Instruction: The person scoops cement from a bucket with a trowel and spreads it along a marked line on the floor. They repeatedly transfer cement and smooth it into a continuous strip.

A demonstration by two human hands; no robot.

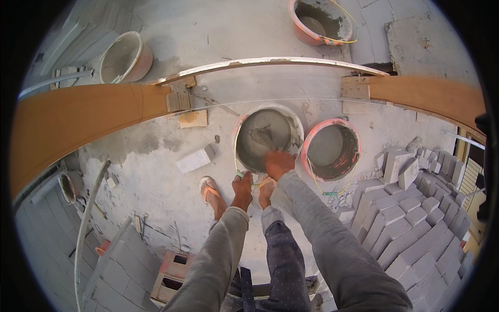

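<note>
Bucket [298, 127], left hand [242, 191] gripping its handle [239, 174] around 7 o'clock, right hand [279, 164] balled up at 5, can't tell on what

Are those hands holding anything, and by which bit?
The left hand holds the handle of the central bucket by the green grip. Whether the right hand over the mortar holds anything can't be told.

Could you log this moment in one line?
left hand: closed on bucket handle | right hand: over mortar bucket, grip unclear | red-rimmed bucket: alongside, right
</note>
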